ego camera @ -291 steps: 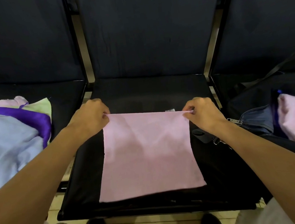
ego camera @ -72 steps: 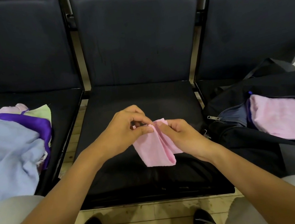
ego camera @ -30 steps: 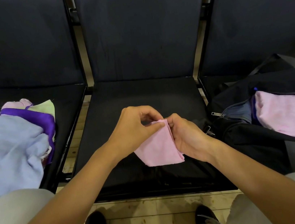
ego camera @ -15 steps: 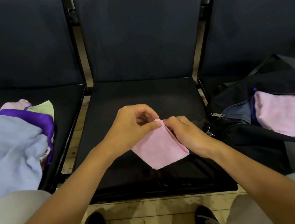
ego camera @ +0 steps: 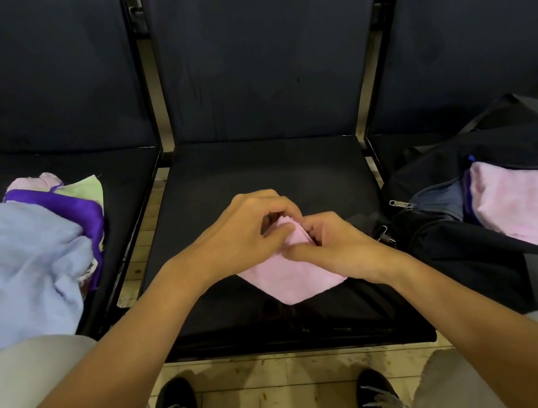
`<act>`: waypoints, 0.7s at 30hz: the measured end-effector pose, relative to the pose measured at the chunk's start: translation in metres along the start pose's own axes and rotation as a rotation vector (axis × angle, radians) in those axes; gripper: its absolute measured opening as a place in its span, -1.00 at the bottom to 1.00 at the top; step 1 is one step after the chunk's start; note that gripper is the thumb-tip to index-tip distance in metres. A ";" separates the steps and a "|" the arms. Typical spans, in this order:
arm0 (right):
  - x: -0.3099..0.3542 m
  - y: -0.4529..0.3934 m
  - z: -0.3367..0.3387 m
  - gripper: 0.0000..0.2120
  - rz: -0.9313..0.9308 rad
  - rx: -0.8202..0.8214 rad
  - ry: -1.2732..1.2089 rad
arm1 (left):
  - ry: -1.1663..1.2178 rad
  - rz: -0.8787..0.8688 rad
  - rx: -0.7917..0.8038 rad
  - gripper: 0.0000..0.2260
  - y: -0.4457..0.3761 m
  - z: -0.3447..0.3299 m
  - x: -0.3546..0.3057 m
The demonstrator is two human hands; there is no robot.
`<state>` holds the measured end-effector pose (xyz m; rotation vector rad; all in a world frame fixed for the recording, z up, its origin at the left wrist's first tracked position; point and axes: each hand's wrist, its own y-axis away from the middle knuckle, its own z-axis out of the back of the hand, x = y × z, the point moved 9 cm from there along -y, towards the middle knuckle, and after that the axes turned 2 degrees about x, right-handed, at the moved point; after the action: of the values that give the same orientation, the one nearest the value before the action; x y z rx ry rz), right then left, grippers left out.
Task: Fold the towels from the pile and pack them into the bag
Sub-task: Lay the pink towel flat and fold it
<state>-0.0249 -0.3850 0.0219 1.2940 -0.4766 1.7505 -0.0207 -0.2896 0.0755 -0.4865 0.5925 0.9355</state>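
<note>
While the three dark seats (ego camera: pixel 268 183) stretch across my view, I read them as a makeshift work surface: the middle seat is kept bare for folding, with supply on one side and destination on the other. On the left seat sits the pile of towels (ego camera: pixel 23 259), a light blue one on top with purple, pale green and pink showing behind it, close enough to reach without shifting. On the right seat lies the black bag (ego camera: pixel 456 239), unzipped and gaping toward me, with a folded pink towel (ego camera: pixel 531 208) already resting in its opening, which I take as one item packed. Over the middle seat, I hold a small pink towel (ego camera: pixel 292 280), folded down to a compact piece, its lower corner hanging toward the seat. My left hand (ego camera: pixel 241 235) pinches its upper edge between thumb and curled fingers, and my right hand (ego camera: pixel 335 246) pinches the same edge just beside it, thumbs nearly touching, probably to line up the layers before one last fold. I judge this fold nearly finished, with most of the pile still waiting.
</note>
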 end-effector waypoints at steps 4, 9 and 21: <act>-0.003 0.003 0.005 -0.82 -0.020 0.051 -0.002 | 0.052 0.040 -0.010 -0.86 0.000 0.011 0.005; -0.013 0.003 0.023 -0.86 -0.068 0.038 0.047 | 0.115 0.114 -0.089 -0.87 0.003 0.035 0.020; 0.004 0.006 0.071 -0.82 0.132 -0.317 0.092 | 0.149 0.130 -0.100 -0.92 0.006 0.049 0.034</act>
<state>0.0100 -0.4389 0.0539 0.9730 -0.7661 1.7491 0.0024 -0.2362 0.0889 -0.6164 0.7213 1.0623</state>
